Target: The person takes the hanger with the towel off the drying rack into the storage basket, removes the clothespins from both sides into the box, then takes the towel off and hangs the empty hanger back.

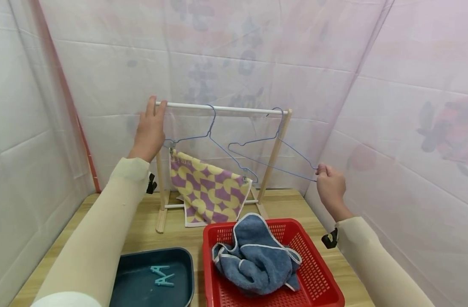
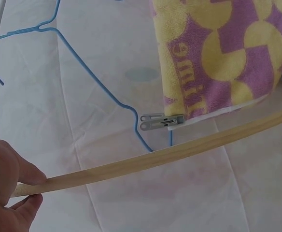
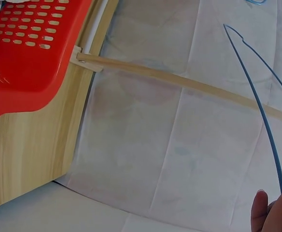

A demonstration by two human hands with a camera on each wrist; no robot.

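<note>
While the table [image 1: 142, 226] carries everything, the rack [image 1: 241, 109] stands toward its far side, with the basket [image 1: 209, 264] in front and the tray [image 1: 138, 285] to the left of that. Judging by how things lie, the work looks roughly half done: the patterned towel [image 1: 212, 187] already hangs from the left hanger [image 1: 209, 133], clipped near both ends and sloping down to the right, whereas the blue towel [image 1: 261, 260] lies bunched in the basket, with its hanging probably left to do. Nothing is on the right hanger [image 1: 272, 165], whose hook seems to sit over the bar beside the right post. It stretches from that hook to the right hand [image 1: 330, 185], which pinches its outer corner between thumb and fingers, so most of the wire lies to the left of the grip, tilted down toward it. The blue towel is below and to the left of that hand, well apart from it. At the other end, the left hand [image 1: 147, 132] grips the top corner of the rack, thumb and finger closed about the wooden post in the left wrist view. Smallest are two clothespins [image 1: 164, 280] in the tray and the metal clips [image 1: 245, 178] on the patterned towel.
</note>
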